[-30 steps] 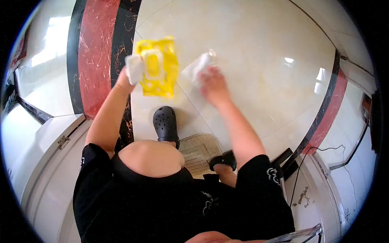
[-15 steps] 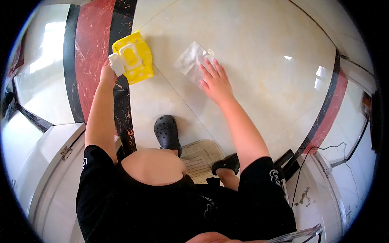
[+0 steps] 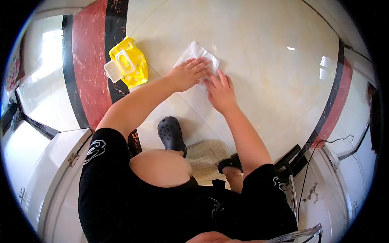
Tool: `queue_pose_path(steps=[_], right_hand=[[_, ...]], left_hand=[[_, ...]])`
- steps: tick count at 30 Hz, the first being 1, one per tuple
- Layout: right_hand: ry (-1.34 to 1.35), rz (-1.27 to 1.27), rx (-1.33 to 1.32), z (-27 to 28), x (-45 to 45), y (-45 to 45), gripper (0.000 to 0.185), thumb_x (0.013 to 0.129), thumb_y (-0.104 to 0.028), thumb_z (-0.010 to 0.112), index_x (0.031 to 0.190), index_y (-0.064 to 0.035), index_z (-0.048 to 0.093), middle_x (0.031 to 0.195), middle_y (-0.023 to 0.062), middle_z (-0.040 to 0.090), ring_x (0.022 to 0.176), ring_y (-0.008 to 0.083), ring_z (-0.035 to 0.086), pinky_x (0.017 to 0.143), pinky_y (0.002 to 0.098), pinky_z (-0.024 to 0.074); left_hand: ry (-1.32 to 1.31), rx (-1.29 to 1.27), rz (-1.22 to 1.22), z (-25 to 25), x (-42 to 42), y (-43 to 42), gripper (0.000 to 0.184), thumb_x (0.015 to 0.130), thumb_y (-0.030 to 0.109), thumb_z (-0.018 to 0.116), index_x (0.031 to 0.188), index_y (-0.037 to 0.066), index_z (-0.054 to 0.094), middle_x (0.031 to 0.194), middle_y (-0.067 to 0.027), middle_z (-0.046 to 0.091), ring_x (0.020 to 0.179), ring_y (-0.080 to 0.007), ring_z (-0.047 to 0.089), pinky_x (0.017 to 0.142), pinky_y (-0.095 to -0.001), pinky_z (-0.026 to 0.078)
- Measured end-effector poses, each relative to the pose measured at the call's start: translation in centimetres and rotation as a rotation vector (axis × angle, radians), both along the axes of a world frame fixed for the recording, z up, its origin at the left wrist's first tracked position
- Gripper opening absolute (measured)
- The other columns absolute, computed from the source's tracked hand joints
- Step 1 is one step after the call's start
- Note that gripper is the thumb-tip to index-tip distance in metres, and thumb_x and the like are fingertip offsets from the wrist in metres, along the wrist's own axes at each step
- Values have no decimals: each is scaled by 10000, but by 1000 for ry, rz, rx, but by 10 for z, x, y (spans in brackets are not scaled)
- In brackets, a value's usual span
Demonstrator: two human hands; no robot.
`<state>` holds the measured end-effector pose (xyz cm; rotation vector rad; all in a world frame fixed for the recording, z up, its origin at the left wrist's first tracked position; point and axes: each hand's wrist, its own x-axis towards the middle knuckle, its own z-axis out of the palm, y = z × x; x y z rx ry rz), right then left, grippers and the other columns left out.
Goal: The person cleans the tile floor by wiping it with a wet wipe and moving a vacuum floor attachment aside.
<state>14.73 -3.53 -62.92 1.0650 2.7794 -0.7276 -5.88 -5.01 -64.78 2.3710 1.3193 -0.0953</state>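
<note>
A white wipe (image 3: pixel 195 51) lies spread on the glossy cream floor tiles. My left hand (image 3: pixel 187 74) rests on the wipe's lower part, fingers stretched toward the right. Beside it, my right hand (image 3: pixel 221 92) touches the wipe's lower right edge with its fingers apart, the fingertips of both hands close together. A yellow wipes pack (image 3: pixel 136 66) with white dots lies on the floor to the left, its white lid (image 3: pixel 113 71) flipped open. Neither hand touches the pack.
Red and black stone strips (image 3: pixel 91 60) border the floor at the left, with similar ones at the right. A beige mat (image 3: pixel 207 156) lies between my dark clogs (image 3: pixel 171 133). A white door (image 3: pixel 60 170) stands lower left; a black cable (image 3: pixel 306 170) hangs lower right.
My left hand has let go of the yellow pack, now on the floor, and moved right onto the wipe. The wipe lies flat, and my right hand has shifted slightly down.
</note>
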Motion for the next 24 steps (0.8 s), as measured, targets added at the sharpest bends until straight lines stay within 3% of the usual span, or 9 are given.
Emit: queue_pose_path(steps=[4, 7, 9, 16, 18, 22, 24], right_hand=[[3, 16, -82, 7, 31, 7, 442, 786, -157, 585, 1225, -142, 539, 1348, 45, 428, 1307, 283, 314, 1075, 454, 284], [-32, -114, 33, 4, 55, 25, 456, 810, -150, 567, 1260, -114, 504, 1398, 80, 374, 1299, 292, 332, 1086, 434, 276], [-121, -223, 87, 1, 65, 44, 465, 842, -157, 546, 1294, -86, 468, 1439, 113, 318, 1310, 296, 326, 1095, 415, 266], [-258, -234, 109, 1, 63, 81, 515, 879, -177, 510, 1360, -54, 374, 1473, 119, 254, 1349, 268, 274, 1101, 400, 258], [-354, -229, 80, -2, 58, 84, 549, 891, -184, 491, 1391, -44, 310, 1487, 123, 217, 1361, 259, 248, 1105, 386, 254], [-383, -237, 19, -10, 56, 85, 623, 878, -149, 503, 1427, -50, 226, 1510, 121, 153, 1377, 258, 213, 1100, 380, 266], [-387, -271, -91, -6, 55, 85, 666, 849, -134, 516, 1433, -48, 207, 1514, 129, 135, 1388, 261, 185, 1070, 364, 324]], left_hand=[[13, -36, -20, -2, -3, 0, 608, 881, 348, 529, 1407, 127, 320, 1509, -51, 201, 1398, -250, 159, 1128, -409, 188], [53, -39, -29, -4, -11, -9, 611, 893, 380, 495, 1413, 117, 310, 1506, -66, 208, 1394, -252, 174, 1128, -407, 185], [125, 7, -36, -7, -14, -8, 605, 919, 390, 448, 1422, 99, 280, 1510, -64, 195, 1387, -257, 188, 1117, -374, 216], [283, 85, 123, -28, -37, 94, 528, 963, 315, 356, 1405, 36, 281, 1490, -81, 246, 1362, -240, 258, 1089, -360, 292], [244, -95, 326, -13, -32, 129, 507, 973, 304, 321, 1399, 32, 286, 1490, -90, 239, 1363, -229, 253, 1064, -366, 340], [249, -84, 425, -13, -9, 106, 533, 971, 331, 332, 1398, 18, 274, 1494, -97, 226, 1355, -262, 268, 1044, -375, 366], [245, -69, 374, -5, -3, 61, 539, 965, 333, 351, 1394, 14, 282, 1491, -100, 233, 1351, -268, 277, 1039, -378, 370]])
